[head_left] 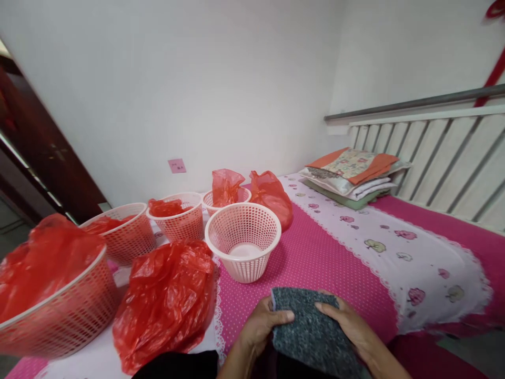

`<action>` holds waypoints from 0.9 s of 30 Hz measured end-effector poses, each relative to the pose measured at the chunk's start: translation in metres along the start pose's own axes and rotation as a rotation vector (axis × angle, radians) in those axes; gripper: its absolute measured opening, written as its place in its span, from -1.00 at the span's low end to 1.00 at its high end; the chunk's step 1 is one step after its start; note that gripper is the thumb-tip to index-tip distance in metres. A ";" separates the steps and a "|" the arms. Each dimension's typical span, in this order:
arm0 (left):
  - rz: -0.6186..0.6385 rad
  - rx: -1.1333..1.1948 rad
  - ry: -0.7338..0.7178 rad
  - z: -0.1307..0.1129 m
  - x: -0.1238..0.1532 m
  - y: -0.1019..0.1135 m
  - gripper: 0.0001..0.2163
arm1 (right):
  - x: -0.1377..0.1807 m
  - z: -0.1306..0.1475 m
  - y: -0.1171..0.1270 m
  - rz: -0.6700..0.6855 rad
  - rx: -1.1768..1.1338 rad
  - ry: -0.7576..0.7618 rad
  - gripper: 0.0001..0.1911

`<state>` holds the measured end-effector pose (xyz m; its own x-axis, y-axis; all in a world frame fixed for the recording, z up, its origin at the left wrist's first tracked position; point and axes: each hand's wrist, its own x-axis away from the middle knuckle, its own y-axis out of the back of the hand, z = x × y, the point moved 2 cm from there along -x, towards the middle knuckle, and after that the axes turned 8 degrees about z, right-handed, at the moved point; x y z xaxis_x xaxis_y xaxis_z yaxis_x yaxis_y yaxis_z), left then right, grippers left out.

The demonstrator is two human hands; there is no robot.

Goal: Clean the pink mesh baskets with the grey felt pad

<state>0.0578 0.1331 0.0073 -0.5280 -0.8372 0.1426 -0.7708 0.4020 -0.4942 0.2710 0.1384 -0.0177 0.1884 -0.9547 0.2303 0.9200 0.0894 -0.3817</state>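
A folded dark grey, flecked cloth [311, 331] is held between my two hands at the bottom of the head view. My left hand [262, 323] grips its left edge, thumb on top and fingers tucked beneath. On the cloth's right edge, my right hand [349, 323] is closed with its thumb pressed on the upper face. Just beyond the cloth stands a pale pink perforated basket [244, 242] with nothing visible inside. A crumpled red plastic bag [169, 300] lies left of my left hand.
Several pink baskets holding red bags stand at the left, including a large near basket [71, 316]. Another red bag [272, 197] rests behind the middle basket. Folded fabrics [355, 173] are stacked at the back right, below a white railing [442, 163]. A pink dotted cover [327, 252] lies underneath.
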 end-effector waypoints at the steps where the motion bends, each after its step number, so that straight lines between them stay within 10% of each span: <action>1: -0.003 -0.048 -0.003 -0.001 0.004 0.000 -0.39 | 0.003 -0.001 -0.006 0.031 -0.012 -0.026 -0.46; 9: -0.289 -0.125 -0.322 -0.023 0.016 -0.006 -0.52 | 0.019 -0.027 -0.044 0.037 -0.296 -0.166 -0.40; 17: -0.395 -0.333 -0.347 -0.041 0.026 0.015 -0.58 | 0.020 -0.025 -0.050 -0.029 -0.280 -0.190 -0.41; 22: -0.849 -0.231 -0.463 -0.062 0.036 0.072 -0.62 | 0.002 -0.038 -0.008 -0.291 0.087 0.063 -0.40; 27: -0.891 -0.082 -0.458 -0.090 0.026 0.104 -0.49 | -0.011 -0.112 -0.006 -0.163 0.577 0.269 -0.43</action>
<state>-0.0685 0.1867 0.0369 0.4284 -0.9000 0.0799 -0.8491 -0.4312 -0.3050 0.2246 0.1170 -0.1182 0.0072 -0.9998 -0.0162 0.9801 0.0039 0.1983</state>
